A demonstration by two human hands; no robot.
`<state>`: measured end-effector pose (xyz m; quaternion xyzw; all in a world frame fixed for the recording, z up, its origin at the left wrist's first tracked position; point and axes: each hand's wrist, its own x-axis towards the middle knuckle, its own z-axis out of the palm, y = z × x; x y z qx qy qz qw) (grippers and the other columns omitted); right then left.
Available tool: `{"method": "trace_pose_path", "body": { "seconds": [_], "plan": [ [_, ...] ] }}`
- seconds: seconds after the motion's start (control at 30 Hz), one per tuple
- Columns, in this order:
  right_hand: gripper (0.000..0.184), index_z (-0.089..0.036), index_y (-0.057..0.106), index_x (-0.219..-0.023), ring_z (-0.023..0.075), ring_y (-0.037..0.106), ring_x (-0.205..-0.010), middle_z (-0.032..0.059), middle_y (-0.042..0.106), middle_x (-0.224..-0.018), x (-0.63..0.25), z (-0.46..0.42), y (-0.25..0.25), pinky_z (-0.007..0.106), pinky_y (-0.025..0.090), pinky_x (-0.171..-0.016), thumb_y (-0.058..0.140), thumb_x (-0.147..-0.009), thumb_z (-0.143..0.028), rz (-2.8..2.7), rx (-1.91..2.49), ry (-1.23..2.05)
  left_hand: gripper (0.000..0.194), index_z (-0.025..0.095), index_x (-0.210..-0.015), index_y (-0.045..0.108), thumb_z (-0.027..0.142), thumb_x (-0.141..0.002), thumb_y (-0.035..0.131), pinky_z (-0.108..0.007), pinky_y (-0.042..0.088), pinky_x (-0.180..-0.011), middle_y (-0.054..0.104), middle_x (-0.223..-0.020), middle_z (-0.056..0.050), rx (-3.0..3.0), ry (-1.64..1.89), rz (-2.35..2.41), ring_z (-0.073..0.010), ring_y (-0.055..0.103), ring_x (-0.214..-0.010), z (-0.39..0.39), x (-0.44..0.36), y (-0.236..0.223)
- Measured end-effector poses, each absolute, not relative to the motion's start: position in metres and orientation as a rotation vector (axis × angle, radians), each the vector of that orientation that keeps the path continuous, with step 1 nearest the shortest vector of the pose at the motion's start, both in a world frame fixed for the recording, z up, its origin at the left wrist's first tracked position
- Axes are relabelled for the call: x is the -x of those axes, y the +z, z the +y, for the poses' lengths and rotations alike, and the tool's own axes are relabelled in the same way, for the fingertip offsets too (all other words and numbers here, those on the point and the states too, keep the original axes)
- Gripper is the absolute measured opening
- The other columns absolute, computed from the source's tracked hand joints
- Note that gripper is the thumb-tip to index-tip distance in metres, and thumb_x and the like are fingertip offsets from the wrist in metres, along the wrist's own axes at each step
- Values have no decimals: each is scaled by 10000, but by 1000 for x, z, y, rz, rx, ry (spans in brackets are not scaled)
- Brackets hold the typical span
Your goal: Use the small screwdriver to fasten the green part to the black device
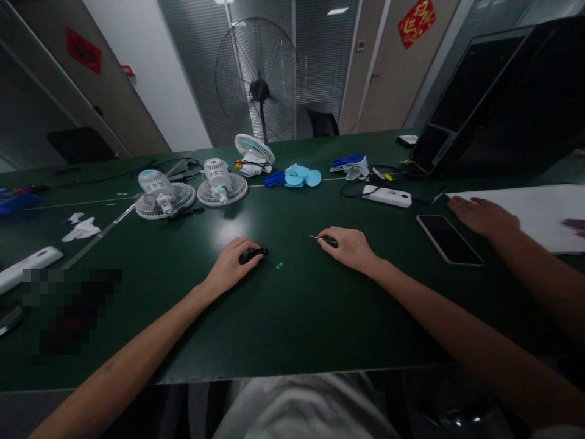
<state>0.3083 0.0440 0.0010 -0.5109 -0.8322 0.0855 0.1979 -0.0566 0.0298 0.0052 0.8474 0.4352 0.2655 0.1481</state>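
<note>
Remotely, I read the counter (228, 341) from its left edge across. Left of the middle, toward the far edge, a first white fan (158, 189) and a second white fan (218, 177) sat grille-down. In the middle, well back from the near edge, the left hand (231, 259) had its fingers closed around a small black part (248, 255). Just right of it, a tiny green circuit board (280, 266) lay loose on the surface. Then came the right hand (350, 247), fingers gripping the dark handle of what looked like a slim screwdriver (329, 242), its shaft pointing left. Nearer the right edge lay a phone (450, 239), and beyond it another person's hand (484, 213) rested on white paper (539, 207).

I judged the board most at risk: a careless sweep of the left hand could have flicked it away. A slip of the shaft could have scratched it or jabbed the left fingers.

As for writing, the left red sign (83, 50) was too dim to read. Gold Chinese characters on the right red sign (417, 23) seemed to include 招. I could make out no brand on the fans or phone.
</note>
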Motion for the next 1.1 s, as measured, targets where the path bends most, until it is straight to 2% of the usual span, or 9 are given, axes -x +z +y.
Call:
{"method": "trace_pose_path", "body": {
  "seconds": [0.2,0.37,0.5,0.63,0.8,1.1],
  "plan": [
    [307,-244,688,-1200,192,663,-820,56,728,-1055,-309,46,-3,313,475,-667,518,-1034,-439,-2324,1393,214,253,245,-1256,619,321,-1024,552,-439,447,-1127,653,-1340,-89,-2556,561,772,-225,567,-1318,8,39,15],
    [312,-247,682,-1212,200,667,-848,52,726,-1065,-310,46,-3,324,481,-690,516,-1034,-442,-2328,1396,216,240,241,-1251,618,293,-1039,515,-409,464,-1115,652,-1341,-90,-2634,450,729,-204,592,-1286,10,33,13],
    [323,-242,674,-1223,192,660,-833,53,723,-1065,-310,45,0,320,484,-681,508,-1036,-446,-2331,1402,261,282,242,-1267,622,349,-1035,502,-403,490,-1070,670,-1277,-89,-2650,439,938,-222,629,-1202,33,63,14],
    [321,-237,674,-1220,191,658,-829,57,722,-1070,-309,43,2,317,486,-676,512,-1035,-445,-2332,1389,269,338,241,-1236,655,440,-992,532,-417,509,-1024,688,-1236,-98,-2557,467,1414,-269,661,-1118,71,126,12],
    [327,-234,667,-1237,186,657,-811,63,719,-1082,-310,43,2,312,490,-661,509,-1037,-439,-2335,1377,287,375,181,-1177,659,439,-917,583,-402,534,-934,714,-1178,-132,-2315,628,1971,-306,682,-1058,104,196,-2],
    [335,-236,666,-1238,205,665,-862,63,723,-1077,-311,44,1,318,493,-670,504,-1036,-450,-2344,1386,279,382,149,-1211,649,335,-899,529,-393,506,-967,687,-1201,-155,-2339,628,2079,-307,655,-1079,106,188,-9]
  ]
}}
